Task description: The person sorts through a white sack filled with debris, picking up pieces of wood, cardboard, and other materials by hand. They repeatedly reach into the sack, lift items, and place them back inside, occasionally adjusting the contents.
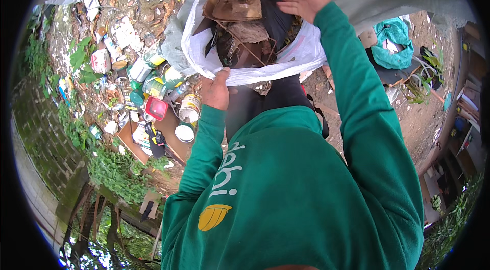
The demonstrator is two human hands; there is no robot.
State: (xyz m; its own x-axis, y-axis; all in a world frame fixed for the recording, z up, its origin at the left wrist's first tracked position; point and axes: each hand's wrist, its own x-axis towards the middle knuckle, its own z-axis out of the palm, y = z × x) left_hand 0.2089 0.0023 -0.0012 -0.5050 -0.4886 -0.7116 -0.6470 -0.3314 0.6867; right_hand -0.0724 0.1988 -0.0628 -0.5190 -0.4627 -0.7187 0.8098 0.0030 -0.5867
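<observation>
Left hand (pixel 217 91) pinches the near rim of a white woven plastic sack (pixel 245 77), mouth gaping between the arms. Right hand (pixel 304 2) spread, nothing seen in its grasp, over the sack's right side beside crumpled black plastic sheeting (pixel 276 7). Flattened brown cardboard (pixel 244 4) crowds the mouth. Leftward: square red plastic tub (pixel 156 108), ground litter. Rightward: bunched teal sack (pixel 403 55).

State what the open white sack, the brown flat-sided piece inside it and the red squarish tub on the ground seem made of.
Open white sack: likely woven plastic, softly shiny, with a thin, crumpled rim.
Brown flat-sided piece: perhaps cardboard, matte, blotchy and creased; thin wood is possible.
Red squarish tub: apparently moulded plastic, smooth, fairly glossy, with even colour and rounded corners.
</observation>
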